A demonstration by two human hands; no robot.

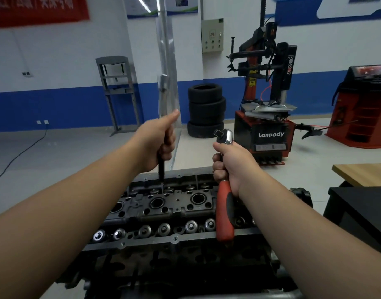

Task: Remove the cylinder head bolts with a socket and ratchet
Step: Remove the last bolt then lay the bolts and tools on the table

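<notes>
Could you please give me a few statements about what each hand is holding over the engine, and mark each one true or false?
1. The right hand grips a ratchet with a red handle. True.
2. A socket sits on the ratchet's drive. False: the square drive is bare.
3. The left hand holds a dark extension bar upright over the cylinder head. True.
4. The ratchet is joined to the bar. False: they are apart.

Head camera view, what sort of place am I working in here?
Most likely an auto repair or training workshop. A tire changer stands beside stacked tires, and an engine cylinder head sits in front of you while your right hand holds a ratchet.
</notes>
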